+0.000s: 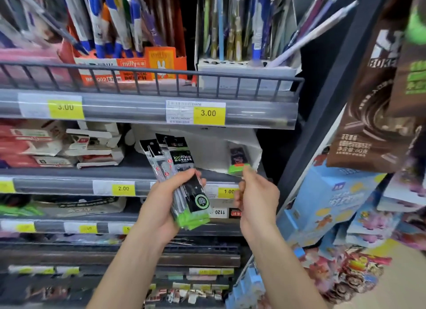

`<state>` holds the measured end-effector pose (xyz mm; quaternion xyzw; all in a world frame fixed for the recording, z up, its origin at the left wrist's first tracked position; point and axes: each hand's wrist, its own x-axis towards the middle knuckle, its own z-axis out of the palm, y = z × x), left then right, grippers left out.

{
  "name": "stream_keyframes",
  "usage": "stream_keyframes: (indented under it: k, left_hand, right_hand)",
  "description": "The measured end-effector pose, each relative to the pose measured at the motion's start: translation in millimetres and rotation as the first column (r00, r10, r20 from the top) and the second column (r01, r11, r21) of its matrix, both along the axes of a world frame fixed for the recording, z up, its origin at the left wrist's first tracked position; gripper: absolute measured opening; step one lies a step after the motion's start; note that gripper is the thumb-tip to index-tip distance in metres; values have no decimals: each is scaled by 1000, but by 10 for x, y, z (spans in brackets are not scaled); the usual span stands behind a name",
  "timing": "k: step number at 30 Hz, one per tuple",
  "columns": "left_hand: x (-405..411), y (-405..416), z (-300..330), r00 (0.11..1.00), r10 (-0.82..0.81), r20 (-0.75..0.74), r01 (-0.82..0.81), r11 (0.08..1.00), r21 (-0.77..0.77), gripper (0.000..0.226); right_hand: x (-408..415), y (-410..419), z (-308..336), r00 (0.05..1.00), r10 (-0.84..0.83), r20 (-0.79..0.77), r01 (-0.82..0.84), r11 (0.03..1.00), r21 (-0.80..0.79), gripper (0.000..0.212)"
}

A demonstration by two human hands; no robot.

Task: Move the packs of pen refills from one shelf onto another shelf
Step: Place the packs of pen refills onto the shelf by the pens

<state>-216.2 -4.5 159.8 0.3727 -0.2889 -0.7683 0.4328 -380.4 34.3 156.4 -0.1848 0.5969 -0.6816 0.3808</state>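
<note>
My left hand [161, 207] grips a fanned stack of several black-and-green pen refill packs [177, 170], held upright in front of the second shelf [69, 172]. My right hand [255, 196] pinches the green bottom end of one more refill pack [238, 160], which leans in a torn white cardboard box [214, 147] at the right of that shelf. The two hands are apart, about level with the shelf's price strip.
Above, a railed shelf [149, 78] holds boxes of pens, with 3.00 price tags below it. White and red boxes [57, 145] fill the second shelf's left. Lower shelves carry more stationery. Snack bags [373, 101] and blue boxes [327, 200] hang at the right.
</note>
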Motion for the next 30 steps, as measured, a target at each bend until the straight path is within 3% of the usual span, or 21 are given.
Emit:
stream_keyframes:
  k: [3, 6, 10, 13, 15, 19, 22, 28, 30]
  left_hand:
    - [0, -5, -30, 1000, -12, -2, 12, 1000, -6, 36]
    - [-13, 3, -25, 999, -35, -6, 35, 999, -6, 25]
    - [-27, 15, 13, 997, -74, -7, 74, 997, -12, 23]
    - [-7, 22, 32, 996, -95, 5, 95, 995, -11, 25]
    - [9, 22, 34, 995, -102, 11, 102, 995, -9, 26]
    - [39, 23, 23, 994, -108, 15, 108, 994, 2, 29]
    - [56, 26, 11, 994, -110, 10, 110, 994, 7, 28]
    - [53, 67, 32, 991, -132, 19, 132, 991, 12, 35]
    - [39, 86, 57, 990, -137, 23, 137, 990, 15, 36]
  right_hand:
    - [-67, 21, -92, 984, 14, -179, -5, 999, 51, 36]
    - [-153, -28, -129, 889, -67, -452, 113, 991, 76, 10]
    - [-226, -33, -148, 775, -99, -624, 188, 979, 78, 26]
    - [-178, 6, -162, 554, -106, -826, 211, 977, 17, 7]
    - [-140, 13, -150, 401, -37, -915, 166, 986, 33, 17]
    - [-115, -65, -27, 268, 178, -947, 151, 963, 223, 32]
    - [-94, -88, 26, 267, 194, -944, 186, 951, 248, 30]
    - [-118, -22, 58, 93, 281, -955, 305, 905, 296, 52]
    - [-99, 10, 113, 88, 318, -944, 312, 891, 329, 54]
